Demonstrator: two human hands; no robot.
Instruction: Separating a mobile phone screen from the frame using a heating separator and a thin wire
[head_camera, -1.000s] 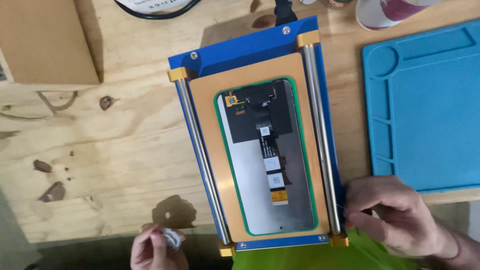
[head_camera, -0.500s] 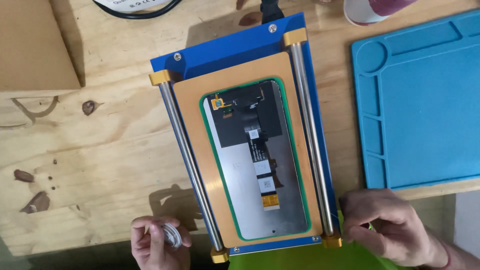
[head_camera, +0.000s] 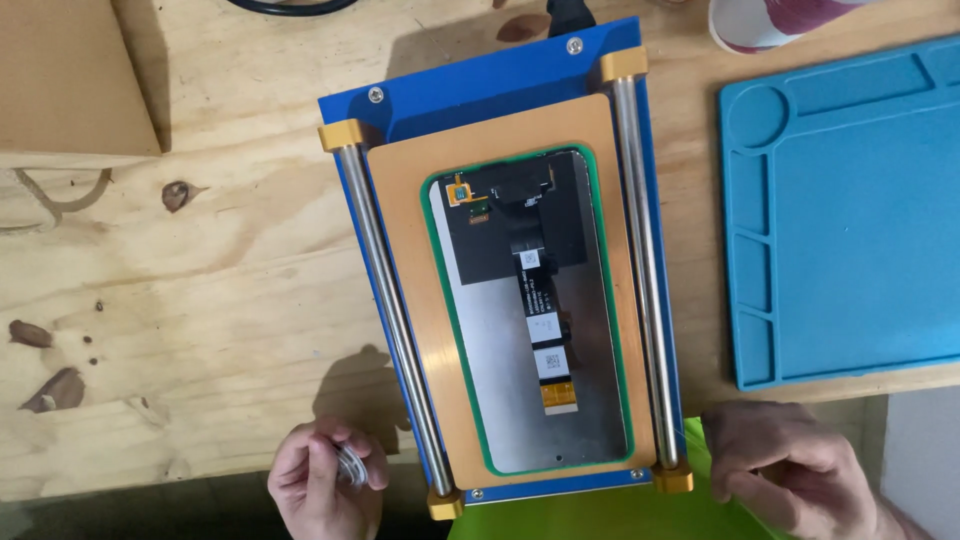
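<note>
A blue metal fixture (head_camera: 480, 85) with two steel rails and gold end blocks lies on the wooden bench. On its orange pad (head_camera: 400, 300), inside a green frame, a phone display panel (head_camera: 500, 340) rests face down, its black flex cable and gold connector showing. My left hand (head_camera: 325, 480) is at the fixture's near left corner, fingers closed on a small coil of thin silvery wire (head_camera: 350, 465). My right hand (head_camera: 790, 480) rests at the near right corner beside the gold block, fingers curled; whether it grips anything is unclear.
A blue silicone work mat (head_camera: 850, 200) with compartments lies to the right. A cardboard box (head_camera: 70, 80) sits at the far left, a white cup (head_camera: 770, 20) at the top right, a black cable (head_camera: 290, 5) at the top. Green material (head_camera: 600, 515) lies below the fixture.
The view has shifted, so the fixture sits more to the right and lower in frame. My left hand has closed further round the wire coil. My right hand stays at the near right corner.
</note>
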